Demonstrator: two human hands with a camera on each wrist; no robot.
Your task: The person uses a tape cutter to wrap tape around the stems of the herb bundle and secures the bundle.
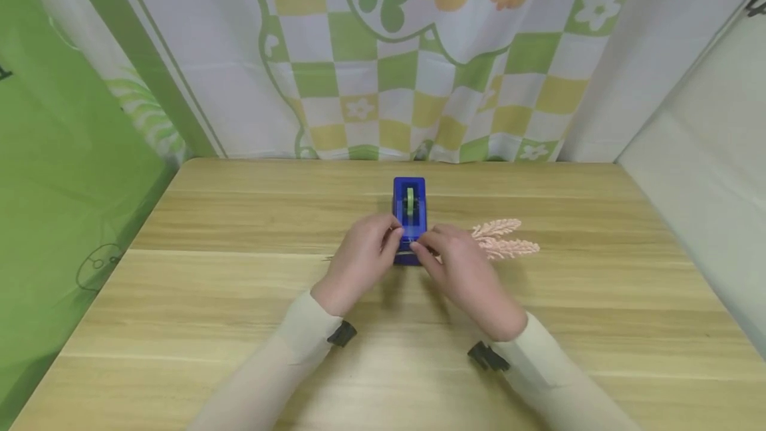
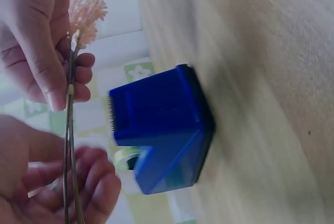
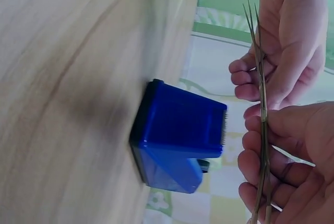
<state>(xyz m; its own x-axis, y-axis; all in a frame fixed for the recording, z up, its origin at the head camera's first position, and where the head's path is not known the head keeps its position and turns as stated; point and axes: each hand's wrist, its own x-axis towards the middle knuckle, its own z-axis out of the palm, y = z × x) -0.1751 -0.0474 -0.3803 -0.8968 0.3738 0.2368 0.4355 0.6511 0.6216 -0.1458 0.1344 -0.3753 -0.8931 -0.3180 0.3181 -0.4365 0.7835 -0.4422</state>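
Note:
Stems of the pink artificial flowers (image 1: 505,238) run across in front of both hands, with a narrow pale band (image 2: 70,89) around them. My right hand (image 1: 461,261) pinches these stems at the band, thumb on one side and fingers on the other, as the right wrist view shows. Close beside it, my left hand (image 1: 362,251) has its fingers curled at the bare lower stems (image 3: 255,36). A blue tape dispenser (image 1: 409,211) stands just beyond the fingertips, its toothed cutting edge facing me. The green tape roll (image 2: 127,158) sits in it.
The dispenser stands on a wood-grain table (image 1: 209,324). A checkered, flowered curtain (image 1: 419,85) hangs behind the far edge. Green cloth (image 1: 60,151) is on the left, with a thin dark wire loop (image 1: 96,265) by the table's edge; a pale wall (image 1: 706,132) is on the right.

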